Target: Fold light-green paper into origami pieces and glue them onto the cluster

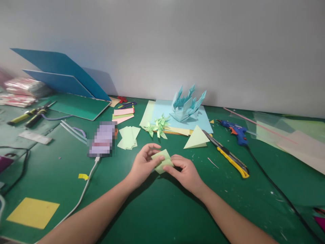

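Between my two hands is a small light green paper square (165, 155) with a crease across its middle. My left hand (145, 163) pinches its left side, thumb on top. On the right side, my right hand (185, 171) grips it with thumb above and curled fingers beneath. Just beyond my hands lie several folded green paper flowers (160, 126). A stack of pale green paper pieces (128, 137) sits to their left, and a folded pale green paper triangle (196, 138) to their right. Parts of the held paper are covered by my fingers.
A blue folded-paper model (186, 106) stands on paper sheets at the back. Rightward lie a yellow utility knife (232, 161) and a blue glue gun (236, 131) with its black cord. A phone (103, 139) with a white cable, pliers (33, 115) and a yellow paper (33, 212) are leftward.
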